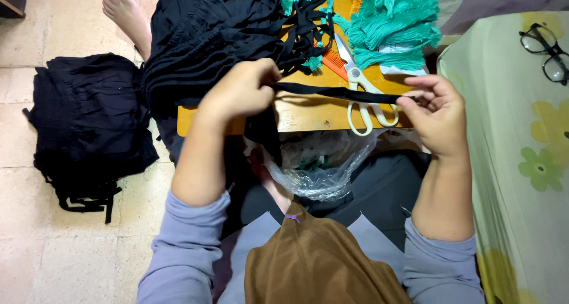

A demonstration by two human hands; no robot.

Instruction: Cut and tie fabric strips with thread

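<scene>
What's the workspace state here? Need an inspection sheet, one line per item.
Surface: small wooden board, partly covered by fabric.
Job's things: black strap stretched between both hands; stack of black garments on the board.
Clutter: white-handled scissors, orange comb, teal thread bundles, clear plastic bag.
Hands: left hand and right hand each pinch the strap.
Cables: nothing seen.
Surroundings: black garment pile on tiled floor; eyeglasses on floral cloth; a bare foot.

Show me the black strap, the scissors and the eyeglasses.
black strap [341,92], head view, middle of the stretched span between the hands.
scissors [379,109], head view, white handle loop.
eyeglasses [555,68], head view, lower lens.
</scene>
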